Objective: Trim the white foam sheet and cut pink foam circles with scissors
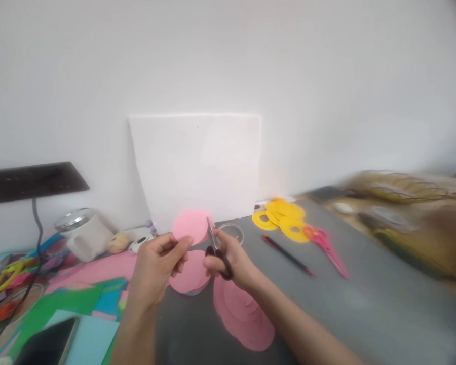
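Between the thumb and fingers of my left hand (165, 258) a pink paper circle (190, 226) is pinched, raised above the mat. My right hand (230, 256) has its fingers in the loops of black-handled scissors (213, 242). The blades point up at the circle's right edge, where a thin strip of pink stands out. Below the hands lie more pink paper circles (192, 276), stacked. Another spread of pink paper pieces (245, 319) rests on the grey mat (307, 314), partly hidden by my right forearm. A clear ring (231, 233) lies just behind my right hand.
Yellow paper rings (283, 218), pink scissors (329, 248) and a dark pencil (289, 255) lie to the right. A white board (201, 162) leans against the wall. On the left are a white mug (87, 238), coloured paper (57, 309) and a phone (47, 342).
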A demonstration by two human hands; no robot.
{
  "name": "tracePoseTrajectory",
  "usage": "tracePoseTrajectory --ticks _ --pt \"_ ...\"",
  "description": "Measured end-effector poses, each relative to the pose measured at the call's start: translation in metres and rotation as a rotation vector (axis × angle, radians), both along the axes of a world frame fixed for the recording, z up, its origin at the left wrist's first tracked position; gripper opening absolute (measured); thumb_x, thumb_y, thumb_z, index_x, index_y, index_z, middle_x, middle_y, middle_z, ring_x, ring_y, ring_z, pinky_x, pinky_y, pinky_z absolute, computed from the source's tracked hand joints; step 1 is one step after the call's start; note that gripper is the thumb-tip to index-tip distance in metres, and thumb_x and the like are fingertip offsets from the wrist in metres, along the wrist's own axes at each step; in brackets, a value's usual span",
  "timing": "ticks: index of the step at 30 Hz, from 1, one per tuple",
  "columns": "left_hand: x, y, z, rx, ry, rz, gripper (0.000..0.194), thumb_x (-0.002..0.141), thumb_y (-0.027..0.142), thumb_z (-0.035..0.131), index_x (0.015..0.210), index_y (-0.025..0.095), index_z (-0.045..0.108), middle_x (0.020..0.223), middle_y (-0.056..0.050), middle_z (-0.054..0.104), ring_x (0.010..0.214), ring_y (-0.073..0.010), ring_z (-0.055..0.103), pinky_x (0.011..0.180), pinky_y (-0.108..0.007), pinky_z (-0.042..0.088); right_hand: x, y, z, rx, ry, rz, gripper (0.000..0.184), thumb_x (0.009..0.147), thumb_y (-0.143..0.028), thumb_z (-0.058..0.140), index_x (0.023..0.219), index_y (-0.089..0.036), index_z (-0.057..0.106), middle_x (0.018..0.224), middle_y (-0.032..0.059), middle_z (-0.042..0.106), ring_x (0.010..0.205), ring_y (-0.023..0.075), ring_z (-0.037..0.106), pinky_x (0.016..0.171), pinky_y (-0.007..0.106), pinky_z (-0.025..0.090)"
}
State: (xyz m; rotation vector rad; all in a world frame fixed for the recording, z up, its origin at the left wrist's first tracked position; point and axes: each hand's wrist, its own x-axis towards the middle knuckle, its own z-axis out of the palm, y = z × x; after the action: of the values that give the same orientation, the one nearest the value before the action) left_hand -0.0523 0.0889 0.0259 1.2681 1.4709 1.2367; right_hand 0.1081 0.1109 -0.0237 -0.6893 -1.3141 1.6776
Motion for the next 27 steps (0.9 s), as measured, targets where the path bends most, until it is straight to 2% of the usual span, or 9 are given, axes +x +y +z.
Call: tracePoseTrajectory --ticks 6,11,15,21,27 --pt "-0.001 0.001 -0.001 0.025 -0.030 0.029 0.032 0.070 0.040 0.071 0.054 0.017 0.055 0.046 0.004 0.052 0.040 -0.0064 0.042 0.039 -0.019 0.032 -0.001 0.001 -0.004 -0.001 -0.017 0.003 0.064 0.062 -0.042 0.081 0.106 -0.018 0.042 0.046 -0.0112 0.050 0.044 0.0101 0.048 0.048 0.023 0.040" --pt "0.003 0.000 0.000 0.035 -0.062 -0.015 0.029 0.073 0.041 0.068 0.060 0.017 0.058 0.048 0.003 0.054 0.041 -0.0083 0.044 0.038 -0.020 0.033 -0.002 0.000 -0.004 -0.028 -0.036 0.005 0.068 0.060 -0.043 0.083 0.108 -0.017 0.042 0.050 -0.0087 0.053 0.046 0.0115 0.051 0.047 0.023 0.041" --pt "0.007 -0.001 0.000 0.026 -0.035 -0.002 0.027 0.071 0.041 0.069 0.062 0.017 0.060 0.048 0.004 0.051 0.041 -0.0076 0.041 0.038 -0.020 0.031 -0.002 -0.001 0.000 -0.010 -0.037 0.042 0.061 0.062 -0.043 0.082 0.106 -0.017 0.049 0.049 -0.0103 0.049 0.046 0.0092 0.048 0.050 0.023 0.042" --pt "-0.001 0.000 -0.001 0.070 -0.017 0.055 0.027 0.070 0.037 0.070 0.056 0.017 0.057 0.044 0.005 0.045 0.041 -0.0066 0.037 0.039 -0.020 0.028 0.003 0.002 0.000 0.017 0.033 0.183 0.056 0.054 -0.034 0.088 0.094 -0.018 0.053 0.056 -0.0091 0.051 0.049 0.0057 0.040 0.048 0.020 0.032" --pt "-0.008 -0.003 0.002 0.191 -0.001 0.083 0.027 0.074 0.033 0.067 0.055 0.019 0.056 0.043 0.005 0.042 0.041 -0.0074 0.037 0.039 -0.021 0.029 0.006 0.005 -0.005 0.021 0.006 0.226 0.052 0.053 -0.034 0.088 0.092 -0.017 0.056 0.057 -0.0075 0.053 0.052 0.0080 0.044 0.053 0.023 0.037"
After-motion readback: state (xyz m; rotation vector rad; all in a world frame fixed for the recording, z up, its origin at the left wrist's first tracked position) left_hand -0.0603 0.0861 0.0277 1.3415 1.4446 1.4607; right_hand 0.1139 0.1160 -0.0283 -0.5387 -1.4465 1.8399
